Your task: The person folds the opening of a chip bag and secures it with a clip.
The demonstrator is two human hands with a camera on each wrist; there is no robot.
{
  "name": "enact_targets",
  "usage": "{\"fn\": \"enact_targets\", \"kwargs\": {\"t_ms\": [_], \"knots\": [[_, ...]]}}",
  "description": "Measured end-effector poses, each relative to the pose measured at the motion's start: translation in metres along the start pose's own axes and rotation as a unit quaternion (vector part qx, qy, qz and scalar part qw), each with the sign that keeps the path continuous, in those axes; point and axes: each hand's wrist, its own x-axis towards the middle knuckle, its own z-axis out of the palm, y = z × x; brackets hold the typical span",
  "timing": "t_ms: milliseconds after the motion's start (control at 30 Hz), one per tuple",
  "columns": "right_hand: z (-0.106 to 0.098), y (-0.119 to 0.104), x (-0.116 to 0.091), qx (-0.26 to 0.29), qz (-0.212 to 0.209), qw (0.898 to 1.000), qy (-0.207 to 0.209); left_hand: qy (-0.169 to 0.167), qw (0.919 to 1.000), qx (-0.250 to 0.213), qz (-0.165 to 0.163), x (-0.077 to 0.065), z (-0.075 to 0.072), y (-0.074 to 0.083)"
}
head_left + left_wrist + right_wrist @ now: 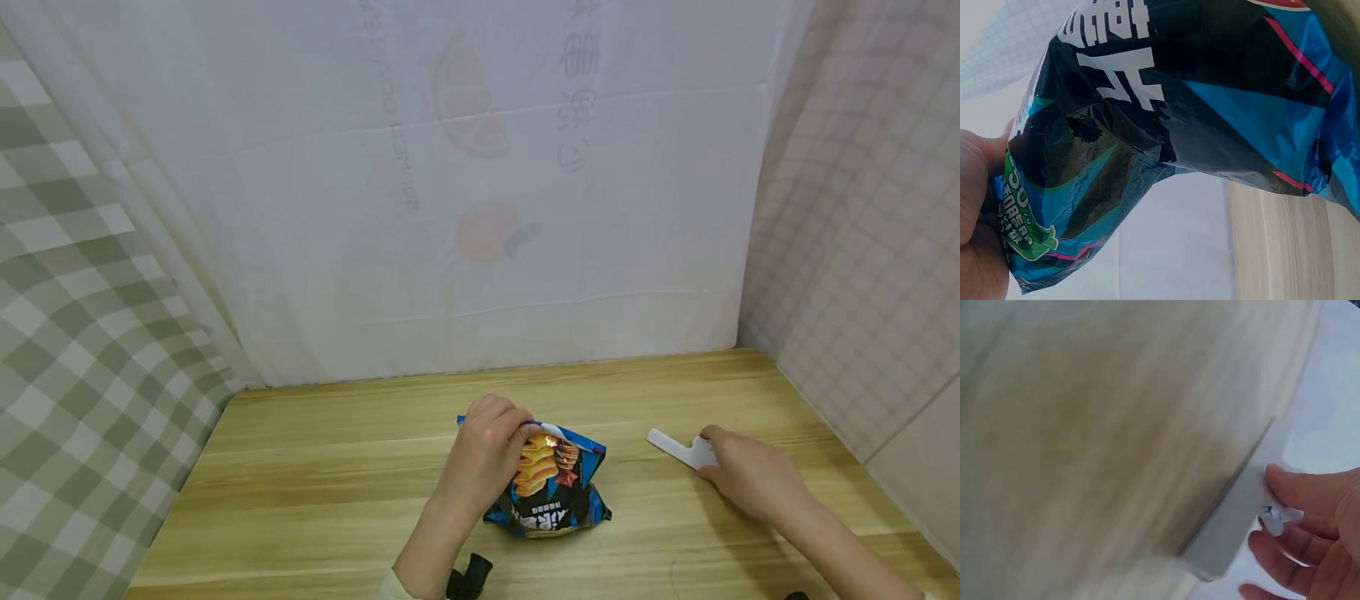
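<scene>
A blue and black snack bag (551, 492) with pictures of ridged chips stands near the middle of the wooden table. My left hand (487, 437) grips its top edge, thumb in front and fingers behind. Close up in the left wrist view, the bag (1166, 106) looks puffed, with its end pinched at the left by that hand (979, 212). To the right of the bag, my right hand (753, 475) holds a white bag clip (675, 448), its long bar pointing toward the bag. In the right wrist view, thumb and fingers pinch the tabs of the clip (1235, 506), where a shiny metal piece shows.
The wooden table (300, 467) ends at a white printed sheet (487, 333) at the back. A green checked cloth (90, 333) hangs at the left and a pale checked cloth (862, 250) at the right. A black piece (472, 575) sits beside my left wrist.
</scene>
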Motion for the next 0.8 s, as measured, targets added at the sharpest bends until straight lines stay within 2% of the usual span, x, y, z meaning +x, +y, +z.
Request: {"fn": "enact_targets", "kwargs": {"t_ms": [100,233,333,533,700,800], "knots": [[-0.005,-0.006,0.000,0.027,0.003,1.000,-0.001,0.001,1.0000,-0.001,0.002,0.000,0.000,0.000],[-0.015,-0.018,-0.002,0.100,0.014,0.995,-0.008,0.003,1.0000,-0.001,0.003,0.000,0.001,-0.001],[-0.020,-0.027,-0.004,0.161,0.011,0.987,0.013,0.004,1.0000,-0.001,0.004,0.000,0.001,-0.001],[-0.019,-0.039,-0.010,0.228,-0.021,0.970,0.085,0.002,1.0000,-0.001,0.004,0.000,0.001,-0.001],[-0.021,-0.045,-0.014,0.279,-0.010,0.956,0.088,0.001,1.0000,0.000,0.004,0.000,0.001,-0.001],[-0.022,-0.046,-0.015,0.290,-0.015,0.953,0.091,0.002,1.0000,0.001,0.004,0.000,0.001,-0.001]]}}
